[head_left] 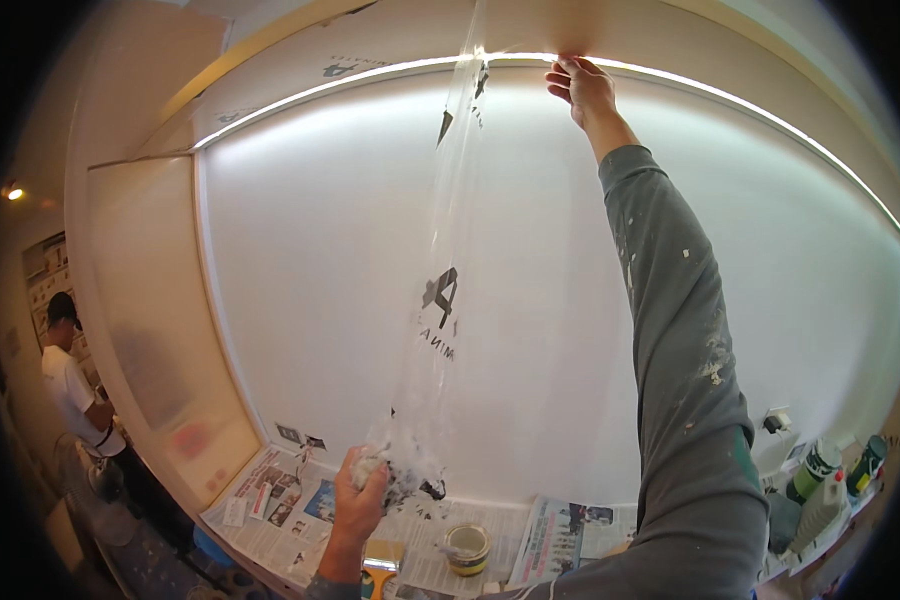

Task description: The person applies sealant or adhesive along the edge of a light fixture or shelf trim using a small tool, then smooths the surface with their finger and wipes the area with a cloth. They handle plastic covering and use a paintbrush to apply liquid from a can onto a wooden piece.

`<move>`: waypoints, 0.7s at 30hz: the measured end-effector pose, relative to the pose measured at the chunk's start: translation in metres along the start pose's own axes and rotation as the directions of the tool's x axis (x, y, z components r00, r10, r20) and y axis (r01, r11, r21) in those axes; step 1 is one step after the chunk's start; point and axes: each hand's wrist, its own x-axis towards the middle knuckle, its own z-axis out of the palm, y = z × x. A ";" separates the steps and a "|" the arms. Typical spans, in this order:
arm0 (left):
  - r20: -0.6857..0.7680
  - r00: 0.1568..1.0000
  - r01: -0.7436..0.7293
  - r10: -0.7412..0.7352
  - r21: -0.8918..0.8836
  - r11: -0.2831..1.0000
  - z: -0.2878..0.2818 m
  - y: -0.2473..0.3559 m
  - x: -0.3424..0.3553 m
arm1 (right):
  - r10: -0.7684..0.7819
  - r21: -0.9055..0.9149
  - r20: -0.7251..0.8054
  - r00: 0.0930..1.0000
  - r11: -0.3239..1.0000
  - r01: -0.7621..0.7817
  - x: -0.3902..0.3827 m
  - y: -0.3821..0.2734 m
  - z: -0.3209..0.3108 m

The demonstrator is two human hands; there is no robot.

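Observation:
My left hand (358, 492) is closed round the bunched lower end of a clear plastic film (438, 270) with black print. From there the film stretches upward, twisted into a narrow strip, to the lit edge above the white wall panel (320, 250). My right hand (582, 88) is raised to the bright light strip (690, 78) on the underside of the overhead cabinet, right of the film's upper end. Its fingertips are pinched at that edge; what they hold is too small to make out. My grey right sleeve (685, 330) has white paint specks.
Newspaper (550, 540) covers the counter below. A small open tin (466, 550) and a wide paintbrush (381, 560) are near my left hand. Bottles and cans, including a green-and-white can (813, 470), stand at the right by a wall socket (776, 418). Another person (70, 390) works at far left.

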 end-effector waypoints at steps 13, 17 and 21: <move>0.037 0.999 0.011 -0.012 0.028 1.000 0.003 -0.005 0.001 | -0.123 -0.190 0.154 0.980 0.970 0.151 -0.014 0.006 -0.012; 0.024 0.998 0.049 -0.051 0.080 0.996 0.009 0.003 0.001 | -0.015 -0.083 0.092 0.996 0.996 0.023 -0.017 -0.001 0.006; 0.032 0.999 0.022 -0.023 0.041 0.999 0.007 -0.007 0.001 | 0.022 -0.029 0.090 0.996 0.999 -0.020 -0.007 -0.009 0.008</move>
